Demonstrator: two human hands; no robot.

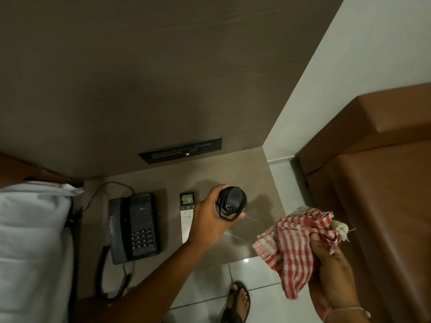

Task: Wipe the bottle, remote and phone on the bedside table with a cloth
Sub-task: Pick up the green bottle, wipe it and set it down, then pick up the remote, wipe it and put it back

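The left hand (207,220) is wrapped around the dark, black-capped bottle (232,201) above the brown desk (251,180) — lifted or standing, I cannot tell. The right hand (331,264) clutches a red-and-white checked cloth (293,248). Just left of the bottle lies a slim white remote (187,215), then a black corded phone (135,227).

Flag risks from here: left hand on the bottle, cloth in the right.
1. The left hand grips the bottle one-handed by its top; it could slip once wiping starts.
2. The remote lies right beside that hand's wrist; a swing may knock it.
3. The checked cloth hangs loose from the right hand, off the bedside table; trailing corners might snag.
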